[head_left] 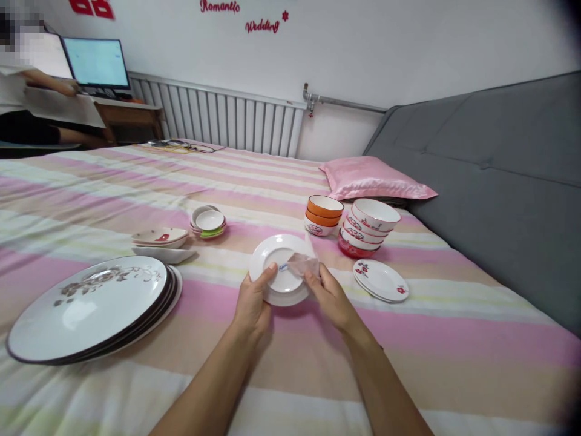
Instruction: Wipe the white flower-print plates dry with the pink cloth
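Note:
A small white plate (267, 254) is held over the bed by my left hand (255, 301), thumb on its rim. Its underside appears to face me, with small blue print near the middle. My right hand (330, 297) pinches a thin, pale tissue or cloth (303, 265) against the plate's right side. To the right lie flat white plates with red flowers (381, 280). Behind them rise a stack of white and red bowls (368, 227) and a stack of orange and white bowls (324, 215).
Large oval plates (91, 309) are stacked at left. Boat-shaped dishes (161, 237) and small nested dishes (209, 221) stand beyond. A pink pillow (376, 177) rests by the grey headboard (490, 175). Cables (181, 145) lie at the far edge; a person (27, 97) sits at a desk.

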`<state>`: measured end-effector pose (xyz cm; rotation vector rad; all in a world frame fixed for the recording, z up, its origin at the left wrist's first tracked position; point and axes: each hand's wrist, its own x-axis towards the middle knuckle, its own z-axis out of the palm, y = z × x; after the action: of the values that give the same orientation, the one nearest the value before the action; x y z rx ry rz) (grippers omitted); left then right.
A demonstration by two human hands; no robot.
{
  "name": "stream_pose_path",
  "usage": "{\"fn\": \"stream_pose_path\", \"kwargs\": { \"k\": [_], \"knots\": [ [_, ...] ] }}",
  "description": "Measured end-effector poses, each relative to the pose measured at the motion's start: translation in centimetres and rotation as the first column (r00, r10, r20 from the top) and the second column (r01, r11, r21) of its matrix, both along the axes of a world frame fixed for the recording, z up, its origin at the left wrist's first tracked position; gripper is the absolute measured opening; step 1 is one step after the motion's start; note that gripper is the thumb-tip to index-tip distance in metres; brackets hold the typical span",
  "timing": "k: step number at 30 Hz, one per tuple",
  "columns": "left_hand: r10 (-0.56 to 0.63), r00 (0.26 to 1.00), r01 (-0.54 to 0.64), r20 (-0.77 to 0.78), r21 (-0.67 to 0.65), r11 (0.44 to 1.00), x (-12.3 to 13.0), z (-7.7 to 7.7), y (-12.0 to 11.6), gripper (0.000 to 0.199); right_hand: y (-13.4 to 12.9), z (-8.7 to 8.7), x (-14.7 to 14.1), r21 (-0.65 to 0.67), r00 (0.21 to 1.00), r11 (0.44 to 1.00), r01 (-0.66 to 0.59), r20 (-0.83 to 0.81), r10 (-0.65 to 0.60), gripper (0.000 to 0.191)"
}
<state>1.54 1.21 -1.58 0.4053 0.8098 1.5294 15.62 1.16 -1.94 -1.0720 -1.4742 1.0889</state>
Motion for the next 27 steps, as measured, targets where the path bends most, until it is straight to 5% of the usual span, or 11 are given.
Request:
{"fn": "stream_pose_path", "kwargs": {
  "k": [6, 11, 18, 27],
  "knots": [
    [-0.126, 0.991, 0.124, 0.044, 0.049, 0.991, 0.0, 0.2, -0.4, 0.035, 0.1, -0.3, -0.9, 0.007, 0.965, 0.994, 0.113, -0.238, -0.109, 0.036],
    [-0.311, 0.941, 0.323, -0.132, 0.085, 0.943, -0.1, 0.2, -0.6, 0.039, 0.6, -0.1, 0.5, 0.005, 0.956, 0.989, 0.147, -0.259, -0.141, 0.035],
    [-0.361, 0.873, 0.416, -0.328, 0.116, 0.902, -0.3, 0.5, -1.0, 0.043, 0.4, 0.6, 2.0, 0.189, 0.954, 0.943, 0.274, 0.074, -0.291, 0.033],
    [-0.486, 0.767, 0.568, -0.419, 0.092, 0.818, -0.7, 0.4, -1.1, 0.042, -0.4, 1.7, 3.1, 0.353, 0.816, 0.920, 0.168, 0.474, -0.331, 0.031]
  ]
}}
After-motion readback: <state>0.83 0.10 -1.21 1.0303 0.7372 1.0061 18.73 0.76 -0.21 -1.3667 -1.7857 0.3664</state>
